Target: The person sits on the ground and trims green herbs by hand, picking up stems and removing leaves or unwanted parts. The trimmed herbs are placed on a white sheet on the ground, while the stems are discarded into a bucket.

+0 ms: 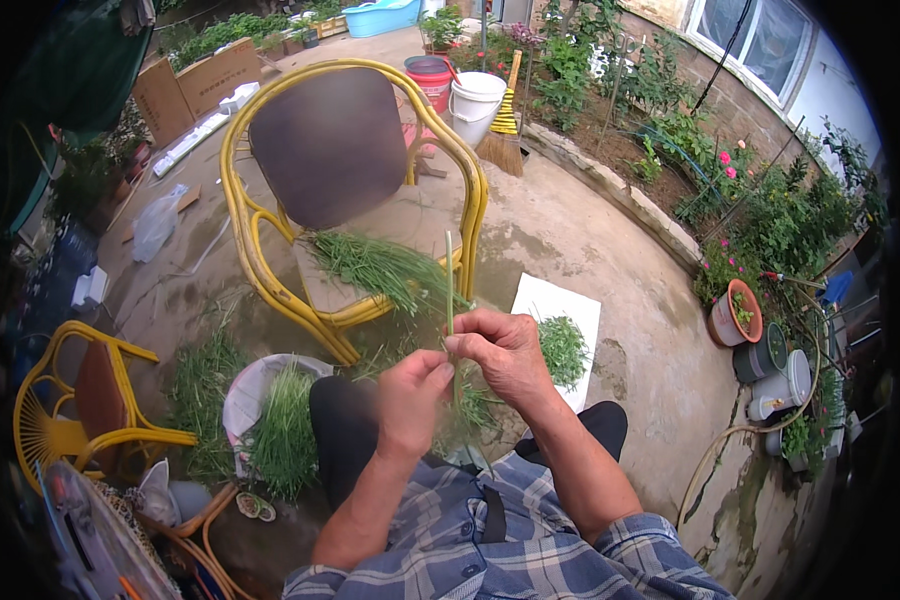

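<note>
My right hand [502, 356] pinches a thin green plant stalk [449, 277] between thumb and fingers, and the stalk stands nearly upright. Just below it, the fingertips of my left hand [409, 405] close on the same stalk. Ahead, a bundle of long grass-like greens [375, 266] lies across the seat of a yellow-framed chair [476, 187]. A white board [529, 296] on the ground to the right carries a heap of short green pieces [562, 349]. At my left knee, more long greens [285, 427] fill a container lined with pale sheeting [247, 386].
Loose greens [202, 397] litter the concrete beside a second yellow chair [127, 435]. Farther off stand a white bucket [476, 105], a red bucket [429, 81] and a broom [504, 124]. A stone-edged flower bed [630, 199], potted plants [735, 315] and a hose [701, 457] line the right.
</note>
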Available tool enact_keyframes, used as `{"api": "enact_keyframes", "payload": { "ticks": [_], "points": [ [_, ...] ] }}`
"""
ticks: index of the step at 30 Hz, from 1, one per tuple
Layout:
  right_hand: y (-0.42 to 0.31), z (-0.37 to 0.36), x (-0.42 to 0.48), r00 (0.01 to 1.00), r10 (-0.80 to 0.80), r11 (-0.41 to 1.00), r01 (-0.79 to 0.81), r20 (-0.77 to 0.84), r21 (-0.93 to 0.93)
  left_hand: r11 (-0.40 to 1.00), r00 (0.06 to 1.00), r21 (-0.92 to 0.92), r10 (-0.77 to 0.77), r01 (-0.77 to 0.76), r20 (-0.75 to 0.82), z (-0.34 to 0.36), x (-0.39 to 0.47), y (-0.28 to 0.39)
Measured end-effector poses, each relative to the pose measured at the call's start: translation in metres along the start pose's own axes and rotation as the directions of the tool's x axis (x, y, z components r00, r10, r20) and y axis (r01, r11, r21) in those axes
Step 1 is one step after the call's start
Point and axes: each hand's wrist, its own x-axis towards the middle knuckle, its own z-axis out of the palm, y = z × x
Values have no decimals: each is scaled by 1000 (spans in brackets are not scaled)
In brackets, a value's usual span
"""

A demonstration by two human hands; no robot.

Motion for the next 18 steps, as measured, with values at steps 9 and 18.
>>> {"api": "enact_keyframes", "payload": {
  "ticks": [9, 18],
  "points": [
    [1, -3, 1, 975, -223, 924, 208, -10, -321, 1000, 1000, -31, -1, 0, -16, 2, -2, -2],
    [-15, -21, 4, 890, -450, 568, 353, 79, -743, 845, 976, -488, -185, 218, 116, -11, 6, -12]
  ]
}}
